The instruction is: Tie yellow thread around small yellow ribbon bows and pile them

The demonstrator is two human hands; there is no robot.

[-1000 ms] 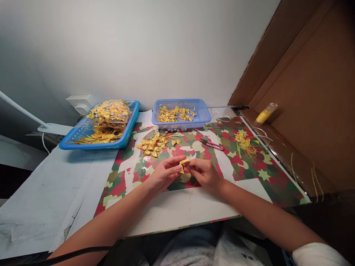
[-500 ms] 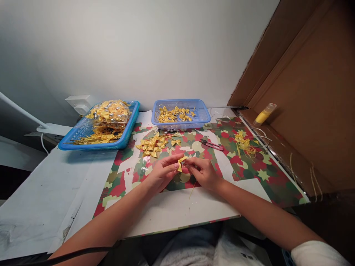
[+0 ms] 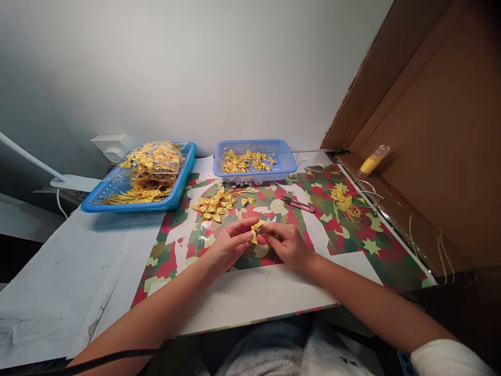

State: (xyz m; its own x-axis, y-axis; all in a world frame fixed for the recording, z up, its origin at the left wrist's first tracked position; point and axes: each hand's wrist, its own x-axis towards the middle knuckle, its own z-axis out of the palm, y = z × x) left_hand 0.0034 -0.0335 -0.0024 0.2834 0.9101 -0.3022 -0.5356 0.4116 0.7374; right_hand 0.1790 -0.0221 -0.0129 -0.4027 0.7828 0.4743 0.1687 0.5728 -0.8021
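Pinching one yellow bow [image 3: 256, 230], both hands meet over patterned mat [image 3: 352, 245]; white wall [image 3: 195, 68] behind.

Satin-glossy yellow bow [image 3: 256, 228]; glossy paper mat [image 3: 352, 245]; blue plastic mesh basket [image 3: 287, 162]; matt brown cardboard [image 3: 442, 130].

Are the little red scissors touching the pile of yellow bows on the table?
Apart. The head view shows the red scissors lying to the right of the pile of yellow bows, with patterned mat showing between them.
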